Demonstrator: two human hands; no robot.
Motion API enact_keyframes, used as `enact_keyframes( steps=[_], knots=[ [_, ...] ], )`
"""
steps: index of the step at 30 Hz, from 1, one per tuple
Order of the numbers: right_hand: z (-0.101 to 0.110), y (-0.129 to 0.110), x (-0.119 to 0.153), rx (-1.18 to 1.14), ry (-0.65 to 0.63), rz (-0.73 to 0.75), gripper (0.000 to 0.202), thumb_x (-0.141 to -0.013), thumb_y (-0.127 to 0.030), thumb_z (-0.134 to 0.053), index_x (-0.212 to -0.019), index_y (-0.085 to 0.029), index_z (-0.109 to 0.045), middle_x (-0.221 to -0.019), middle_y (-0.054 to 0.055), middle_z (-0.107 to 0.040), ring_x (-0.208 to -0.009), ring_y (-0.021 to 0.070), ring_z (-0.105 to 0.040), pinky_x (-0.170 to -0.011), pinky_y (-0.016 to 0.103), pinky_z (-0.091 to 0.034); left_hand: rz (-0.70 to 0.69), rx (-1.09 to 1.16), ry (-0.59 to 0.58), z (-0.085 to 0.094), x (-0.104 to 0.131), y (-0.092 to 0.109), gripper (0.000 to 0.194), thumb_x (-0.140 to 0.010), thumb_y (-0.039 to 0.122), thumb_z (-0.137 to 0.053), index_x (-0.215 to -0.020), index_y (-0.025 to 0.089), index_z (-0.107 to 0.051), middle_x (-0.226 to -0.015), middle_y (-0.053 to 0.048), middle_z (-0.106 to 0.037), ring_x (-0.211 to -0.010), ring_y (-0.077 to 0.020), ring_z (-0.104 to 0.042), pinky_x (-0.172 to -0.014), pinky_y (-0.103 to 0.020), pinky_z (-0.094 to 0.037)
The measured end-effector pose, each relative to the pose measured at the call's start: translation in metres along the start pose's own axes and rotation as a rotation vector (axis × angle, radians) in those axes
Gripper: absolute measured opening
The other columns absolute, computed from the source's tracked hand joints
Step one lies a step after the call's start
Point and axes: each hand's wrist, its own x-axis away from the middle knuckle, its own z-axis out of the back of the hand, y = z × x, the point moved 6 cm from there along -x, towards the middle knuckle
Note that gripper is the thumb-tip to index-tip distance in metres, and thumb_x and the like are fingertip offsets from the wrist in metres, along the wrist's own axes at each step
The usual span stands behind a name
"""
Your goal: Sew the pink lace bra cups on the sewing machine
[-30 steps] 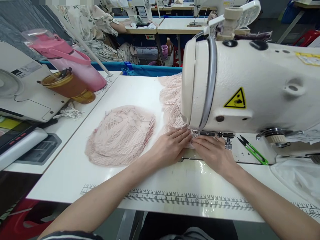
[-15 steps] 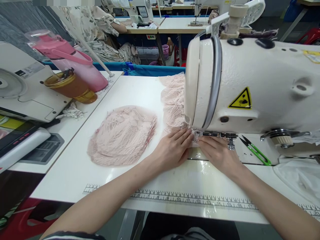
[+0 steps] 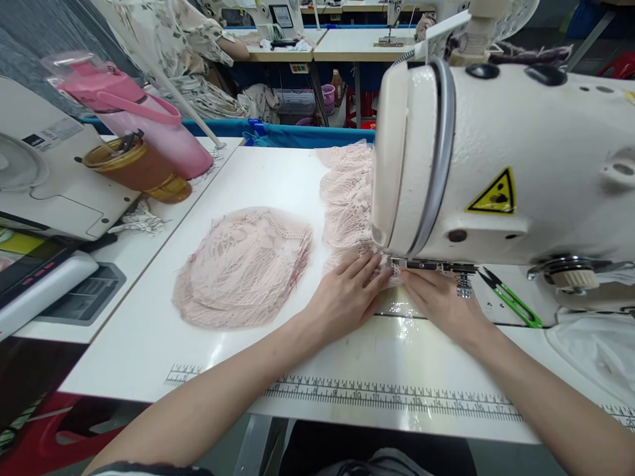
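Pale pink lace fabric [image 3: 347,205] lies gathered along the left side of the white sewing machine [image 3: 496,152], its near end under the machine head. My left hand [image 3: 347,287] rests flat on that end, fingers stretched out and slightly apart, the tips close to the presser foot [image 3: 397,266]. Just right of the foot, my right hand [image 3: 441,297] has its fingers pressed together at the lace's edge; the machine's metal attachment partly covers them. A separate pile of pink lace pieces [image 3: 243,268] sits on the table to the left.
Green thread snips [image 3: 513,301] lie right of my right hand, near white fabric [image 3: 595,350]. A printed ruler [image 3: 397,398] runs along the table's front edge. At left stand a pink bottle [image 3: 149,125], an amber cup [image 3: 139,168] and another machine [image 3: 54,165]. A co-worker's sleeve [image 3: 198,33] shows beyond.
The view has shifted slightly, so the machine appears farther right. Both hands remain at the presser foot with the lace, a little farther right in the picture.
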Motion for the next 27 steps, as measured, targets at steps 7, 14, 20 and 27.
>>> enact_keyframes(
  steps=[7, 14, 20, 27],
  knots=[
    [0.010, 0.000, -0.013, -0.081, 0.019, -0.001, 0.012, -0.090, -0.014, -0.057, -0.086, -0.019, -0.068, -0.079, -0.002, -0.072, -0.065, 0.0107, -0.062, -0.060, 0.026, -0.038, 0.020, -0.023, 0.019, 0.000, -0.003, -0.003, 0.035, -0.098, 0.025, -0.044, -0.126, 0.012, -0.060, -0.129, -0.015, -0.062, -0.122, -0.0282, -0.058, -0.103, -0.044, -0.048],
    [0.007, -0.004, -0.007, 0.101, 0.049, 0.081, 0.010, -0.085, -0.012, -0.062, -0.087, -0.019, -0.069, -0.080, -0.003, -0.072, -0.061, 0.0113, -0.059, -0.061, 0.028, -0.036, -0.017, -0.046, 0.074, 0.001, -0.003, -0.001, 0.031, -0.097, 0.023, -0.047, -0.120, 0.011, -0.063, -0.130, -0.014, -0.061, -0.124, -0.0284, -0.057, -0.106, -0.046, -0.046],
    [0.009, -0.008, -0.003, 0.165, 0.074, 0.107, 0.012, -0.086, -0.010, -0.061, -0.088, -0.018, -0.069, -0.093, -0.005, -0.074, -0.067, 0.0110, -0.061, -0.062, 0.028, -0.037, -0.175, 0.002, 0.128, 0.005, -0.001, 0.005, 0.023, -0.097, 0.015, -0.047, -0.111, 0.014, -0.065, -0.121, -0.005, -0.068, -0.113, -0.0178, -0.064, -0.105, -0.035, -0.049],
    [0.000, -0.008, 0.000, 0.021, 0.023, 0.094, 0.020, -0.088, -0.005, -0.054, -0.090, -0.019, -0.068, -0.093, -0.001, -0.072, -0.076, 0.0119, -0.059, -0.064, 0.027, -0.038, -0.151, 0.053, 0.115, 0.010, -0.004, 0.000, 0.026, -0.096, 0.013, -0.041, -0.101, 0.014, -0.067, -0.116, -0.006, -0.070, -0.109, -0.0176, -0.066, -0.105, -0.037, -0.049]
  ],
)
